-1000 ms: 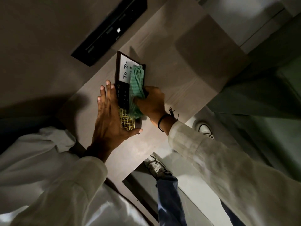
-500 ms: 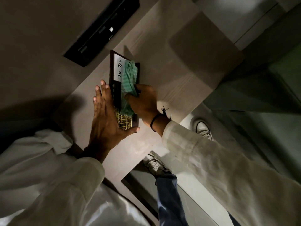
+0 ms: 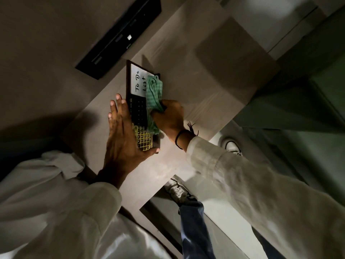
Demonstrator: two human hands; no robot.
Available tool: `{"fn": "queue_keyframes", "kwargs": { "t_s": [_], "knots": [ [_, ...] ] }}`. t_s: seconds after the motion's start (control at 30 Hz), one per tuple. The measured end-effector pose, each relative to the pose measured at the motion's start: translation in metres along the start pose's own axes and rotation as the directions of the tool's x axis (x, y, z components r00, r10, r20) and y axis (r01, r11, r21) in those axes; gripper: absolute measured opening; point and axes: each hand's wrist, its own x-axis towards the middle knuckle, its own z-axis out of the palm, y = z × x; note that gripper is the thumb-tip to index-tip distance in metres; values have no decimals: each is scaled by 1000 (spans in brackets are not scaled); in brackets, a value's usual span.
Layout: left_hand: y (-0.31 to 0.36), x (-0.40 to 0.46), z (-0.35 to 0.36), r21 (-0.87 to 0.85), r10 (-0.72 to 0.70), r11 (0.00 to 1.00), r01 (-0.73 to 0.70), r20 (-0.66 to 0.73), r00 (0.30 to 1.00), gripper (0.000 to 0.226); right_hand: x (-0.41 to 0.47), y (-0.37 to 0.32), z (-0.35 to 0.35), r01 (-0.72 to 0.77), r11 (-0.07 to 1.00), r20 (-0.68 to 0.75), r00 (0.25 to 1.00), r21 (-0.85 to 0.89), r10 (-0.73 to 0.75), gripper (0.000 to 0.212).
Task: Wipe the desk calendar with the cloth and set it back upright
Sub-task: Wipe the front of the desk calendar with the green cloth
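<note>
The desk calendar lies flat on the pale desk. It is a dark board with a white "To Do List" panel at its far end and a yellow date grid at its near end. My left hand rests flat along its left edge, thumb hooked under the near end, fingers spread. My right hand is closed on a bunched green checked cloth, which presses on the board's right side and covers part of the white panel.
A black recessed socket strip runs diagonally in the surface beyond the calendar. The desk's front edge cuts across below my hands; beneath it are my white shoes and a pale floor. A darker raised block sits at the right.
The cloth has slid toward the right edge of the calendar, uncovering more of the "To Do List" writing. My left hand stays in place on the left edge.
</note>
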Motion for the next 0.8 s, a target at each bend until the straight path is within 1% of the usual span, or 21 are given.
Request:
{"fn": "queue_keyframes", "kwargs": {
  "t_s": [0.13,0.2,0.3,0.43,0.47,0.57,0.6,0.63,0.73,0.8],
  "knots": [
    [-3,3,2,3,-2,1000,2,14,1000,147,-8,-7,8,114,993,27,993,34,-115,20],
    [-4,3,2,24,0,1000,0,13,1000,147,-6,-3,4,83,996,36,996,42,-84,21],
    [0,2,2,33,1,999,0,-15,1000,143,3,1,-4,23,1000,11,1000,1,-23,19],
    [-1,3,2,27,10,1000,-10,-19,1000,142,-9,-9,8,95,989,77,992,109,-104,23],
    [-1,3,1,28,9,1000,-8,-13,1000,142,-10,-7,8,91,987,87,991,131,-103,24],
    [2,2,-1,6,6,1000,-6,-12,1000,141,0,0,-3,-19,994,65,998,106,12,21],
    [4,2,-1,0,10,1000,-10,-14,1000,141,2,0,-5,-30,996,64,998,84,25,20],
    [4,2,-1,-2,13,1000,-13,-8,1000,143,3,-1,-5,-10,997,71,997,77,5,20],
    [1,4,1,0,10,1000,-10,2,1000,146,-6,-8,2,127,987,116,984,102,-139,24],
    [0,4,1,-1,10,1000,-10,6,1000,147,-6,-8,-1,136,988,107,984,76,-144,22]
  ]
}}
